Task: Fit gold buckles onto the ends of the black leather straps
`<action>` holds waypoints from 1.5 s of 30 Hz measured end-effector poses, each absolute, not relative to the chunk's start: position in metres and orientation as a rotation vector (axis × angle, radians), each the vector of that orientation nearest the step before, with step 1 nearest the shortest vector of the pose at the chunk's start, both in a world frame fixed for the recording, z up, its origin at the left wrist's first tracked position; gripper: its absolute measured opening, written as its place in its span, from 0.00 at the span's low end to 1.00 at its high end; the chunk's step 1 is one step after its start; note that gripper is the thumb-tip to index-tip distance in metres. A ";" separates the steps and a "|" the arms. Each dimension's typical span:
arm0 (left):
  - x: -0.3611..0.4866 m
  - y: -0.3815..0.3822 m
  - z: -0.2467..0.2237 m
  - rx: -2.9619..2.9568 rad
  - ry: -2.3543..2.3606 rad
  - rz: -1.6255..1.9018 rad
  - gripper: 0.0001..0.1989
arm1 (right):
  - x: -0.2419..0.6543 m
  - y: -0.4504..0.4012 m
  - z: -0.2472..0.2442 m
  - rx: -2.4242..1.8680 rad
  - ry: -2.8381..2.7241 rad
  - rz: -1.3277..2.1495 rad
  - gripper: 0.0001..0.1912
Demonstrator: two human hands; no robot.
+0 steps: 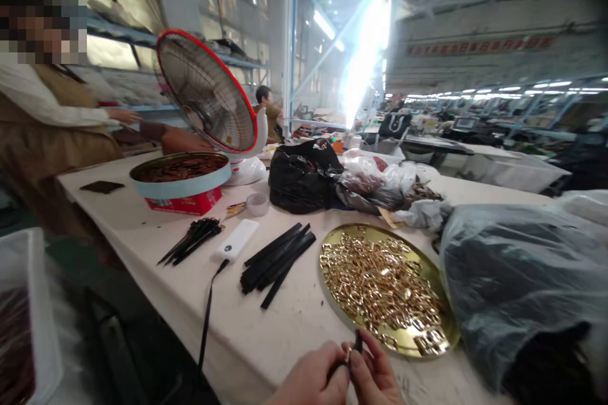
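Note:
At the bottom of the head view, my left hand [313,376] and my right hand [375,376] meet in a pinch. Between them is a narrow black strap [358,340], its upper end sticking up by my right fingers. A small gold buckle [348,354] shows on it where the fingertips touch; the rest is covered by my fingers. Just beyond lies a round gold tray [361,323] heaped with gold buckles [380,278]. Left of the tray are loose flat black strips [275,259] and a bundle of thin black straps [192,239] with looped ends.
A white power bank [237,240] trails a black cable [206,310] over the table edge. Behind stand a round tin [180,185] of brown pieces, a red-rimmed fan [209,92] and a black bag [304,177]. A plastic-covered bundle [503,272] flanks the tray. Another person [52,101] stands left.

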State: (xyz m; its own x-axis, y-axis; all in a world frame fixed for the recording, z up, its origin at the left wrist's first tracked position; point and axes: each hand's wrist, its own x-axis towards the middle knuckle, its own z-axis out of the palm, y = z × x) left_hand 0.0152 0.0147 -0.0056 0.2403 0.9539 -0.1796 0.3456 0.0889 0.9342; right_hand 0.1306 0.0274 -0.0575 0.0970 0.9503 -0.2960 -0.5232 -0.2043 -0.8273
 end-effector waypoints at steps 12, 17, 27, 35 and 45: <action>0.016 0.022 -0.005 1.116 1.123 0.736 0.12 | 0.142 0.019 -0.030 -1.146 -0.933 1.401 0.10; 0.015 0.021 0.002 1.122 1.120 0.653 0.14 | 0.151 0.031 -0.025 -1.143 -0.925 1.574 0.12; 0.021 0.018 -0.015 1.155 1.237 0.649 0.13 | 0.154 0.023 -0.036 -1.254 -1.102 1.378 0.12; 0.018 0.010 -0.005 1.526 1.345 0.604 0.11 | 0.159 0.018 -0.034 -1.416 -1.613 0.841 0.07; 0.021 0.028 -0.016 1.436 1.215 0.557 0.16 | 0.165 0.005 -0.019 -1.275 -1.576 0.987 0.08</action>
State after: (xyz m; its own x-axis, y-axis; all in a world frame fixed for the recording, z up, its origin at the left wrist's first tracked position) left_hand 0.0214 0.0278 -0.0161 0.3593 0.8884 -0.2857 0.3636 0.1486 0.9196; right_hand 0.1652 0.0054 -0.0190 -0.1098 0.9843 0.1381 0.3053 0.1656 -0.9377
